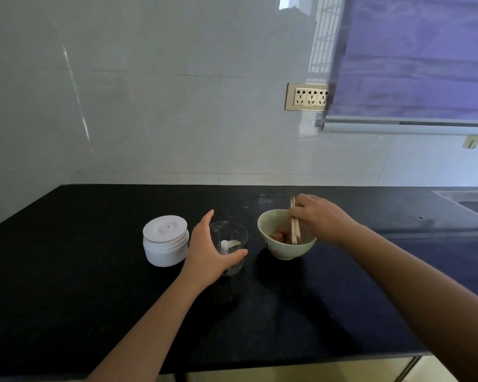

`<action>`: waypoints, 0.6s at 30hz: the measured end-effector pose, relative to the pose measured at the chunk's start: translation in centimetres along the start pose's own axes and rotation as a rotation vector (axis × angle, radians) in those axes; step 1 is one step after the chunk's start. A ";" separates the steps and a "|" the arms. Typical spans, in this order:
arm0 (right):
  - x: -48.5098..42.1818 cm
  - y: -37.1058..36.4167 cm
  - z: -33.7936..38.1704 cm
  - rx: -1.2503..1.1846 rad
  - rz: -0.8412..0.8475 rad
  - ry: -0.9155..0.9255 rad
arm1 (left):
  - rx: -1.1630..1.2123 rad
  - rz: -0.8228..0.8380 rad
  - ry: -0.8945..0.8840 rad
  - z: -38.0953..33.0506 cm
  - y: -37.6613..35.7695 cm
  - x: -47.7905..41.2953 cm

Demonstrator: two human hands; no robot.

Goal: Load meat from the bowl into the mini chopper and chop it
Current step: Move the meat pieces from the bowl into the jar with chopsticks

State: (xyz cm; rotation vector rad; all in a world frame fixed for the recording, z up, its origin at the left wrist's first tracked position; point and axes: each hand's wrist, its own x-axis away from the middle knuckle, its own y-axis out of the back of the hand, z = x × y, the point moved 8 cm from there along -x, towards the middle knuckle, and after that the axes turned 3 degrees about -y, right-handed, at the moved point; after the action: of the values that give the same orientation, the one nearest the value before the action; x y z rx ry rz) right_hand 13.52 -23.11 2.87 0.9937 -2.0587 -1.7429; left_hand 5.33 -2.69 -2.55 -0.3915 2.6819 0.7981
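A clear mini chopper cup [232, 234] with a white blade post inside stands on the black counter. My left hand [207, 252] wraps around its near left side, thumb across the front. To its right sits a pale green bowl [265, 224] holding brown meat pieces [280, 235]. My right hand [320, 216] hovers over the bowl's far right rim and holds a pair of wooden chopsticks [295, 230], their tips down among the meat. The white chopper lid [166, 239] rests on the counter left of the cup.
The black counter [94, 285] runs to a grey tiled wall behind. A sink edge [464, 201] shows at the far right. Wall sockets [307, 96] and a purple window blind [414, 56] are above. The counter's front edge lies near the bottom of the view.
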 end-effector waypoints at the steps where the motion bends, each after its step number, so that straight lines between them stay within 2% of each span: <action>1: -0.1 0.5 0.0 -0.027 -0.041 -0.008 | 0.001 0.002 0.001 0.0 -0.1 0.0; 6: 0.1 4.4 -0.3 -0.278 -0.270 -0.073 | -0.003 0.004 -0.005 0.2 -0.3 -0.2; 13: 0.9 8.7 0.7 -0.380 -0.353 -0.103 | 0.005 0.013 -0.035 0.3 -0.6 -0.5; 18: 0.4 8.2 0.8 -0.478 -0.297 -0.136 | -0.002 0.020 -0.051 0.5 -0.6 -0.5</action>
State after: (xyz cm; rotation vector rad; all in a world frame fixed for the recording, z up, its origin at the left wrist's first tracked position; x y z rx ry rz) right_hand 10.06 -22.42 10.33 1.0837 -1.4936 -2.3599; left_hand 6.14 -2.77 -3.07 -0.3403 2.6425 0.8060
